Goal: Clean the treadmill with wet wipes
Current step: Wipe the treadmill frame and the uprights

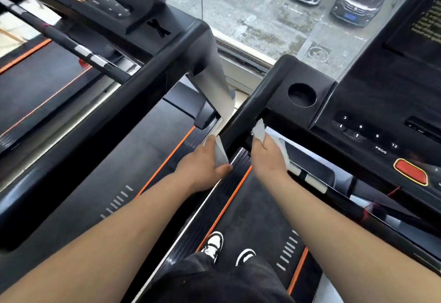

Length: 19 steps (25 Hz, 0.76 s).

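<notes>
- Two hands work one part: the left hand (202,159) and the right hand (268,157) sit on opposite sides of the black handrail (248,109) of the treadmill (224,190) on which the person stands.
- Handrail axis: it runs from the console (372,102) corner beside the cup holder (301,95), down and toward the person. Its near end lies between the two hands.
- Left hand: on the outer side of the rail, thumb and curled fingers pinching the left wipe (220,156), which touches the rail's edge.
- Right hand: on the inner side, fingers clamped on the right wipe (259,130), which stands up against the rail's inner face.
- Whether these white pieces are one sheet passed under the rail or two separate sheets cannot be told.
- Arm pose: both forearms extend forward over the running belt (253,209) and converge on the rail. Neither hand is clearly nearer.
- Judgement: the unwiped length lies ahead of and above both hands, so the next stroke probably follows the rail's axis toward the console.
</notes>
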Each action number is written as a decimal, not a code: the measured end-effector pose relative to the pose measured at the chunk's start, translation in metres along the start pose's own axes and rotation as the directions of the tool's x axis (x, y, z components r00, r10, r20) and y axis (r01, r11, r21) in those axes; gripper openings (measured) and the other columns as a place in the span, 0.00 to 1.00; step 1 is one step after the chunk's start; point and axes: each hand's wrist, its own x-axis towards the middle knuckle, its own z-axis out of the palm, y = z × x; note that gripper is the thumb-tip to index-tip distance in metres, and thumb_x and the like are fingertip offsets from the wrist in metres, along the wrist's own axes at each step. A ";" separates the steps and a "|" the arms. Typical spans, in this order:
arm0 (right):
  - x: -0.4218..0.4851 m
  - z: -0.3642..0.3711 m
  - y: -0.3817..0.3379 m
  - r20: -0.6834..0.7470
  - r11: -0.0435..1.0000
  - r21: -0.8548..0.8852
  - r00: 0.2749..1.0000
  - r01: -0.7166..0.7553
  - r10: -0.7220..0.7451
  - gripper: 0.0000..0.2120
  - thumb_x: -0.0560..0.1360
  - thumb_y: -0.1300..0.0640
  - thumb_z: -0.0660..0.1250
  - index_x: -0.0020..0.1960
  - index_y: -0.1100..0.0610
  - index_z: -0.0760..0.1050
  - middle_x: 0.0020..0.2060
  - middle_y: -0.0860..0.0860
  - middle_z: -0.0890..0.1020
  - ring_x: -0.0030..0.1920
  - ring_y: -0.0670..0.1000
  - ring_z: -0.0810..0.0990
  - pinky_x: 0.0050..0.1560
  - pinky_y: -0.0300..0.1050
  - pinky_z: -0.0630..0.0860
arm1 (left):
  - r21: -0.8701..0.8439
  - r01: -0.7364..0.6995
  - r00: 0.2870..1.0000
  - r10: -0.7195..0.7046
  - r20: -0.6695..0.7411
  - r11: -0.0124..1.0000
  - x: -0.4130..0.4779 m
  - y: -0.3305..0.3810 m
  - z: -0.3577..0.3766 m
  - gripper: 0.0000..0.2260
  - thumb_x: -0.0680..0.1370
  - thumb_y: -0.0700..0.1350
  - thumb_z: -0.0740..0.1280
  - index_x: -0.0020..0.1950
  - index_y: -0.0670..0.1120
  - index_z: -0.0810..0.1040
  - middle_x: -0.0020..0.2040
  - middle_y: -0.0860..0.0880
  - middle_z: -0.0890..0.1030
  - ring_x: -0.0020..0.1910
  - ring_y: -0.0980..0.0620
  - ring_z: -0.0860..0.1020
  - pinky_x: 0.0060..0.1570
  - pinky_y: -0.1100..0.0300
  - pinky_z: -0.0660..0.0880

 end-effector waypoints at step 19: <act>-0.070 0.120 -0.010 0.643 0.276 -0.382 0.468 0.882 -0.606 0.33 0.72 0.42 0.40 0.52 0.54 0.80 0.48 0.50 0.82 0.56 0.55 0.77 0.66 0.48 0.62 | 0.044 0.199 0.980 -0.199 0.003 0.979 -0.127 -0.081 0.032 0.26 0.72 0.72 0.63 0.55 0.52 0.78 0.46 0.52 0.80 0.46 0.48 0.80 0.43 0.55 0.74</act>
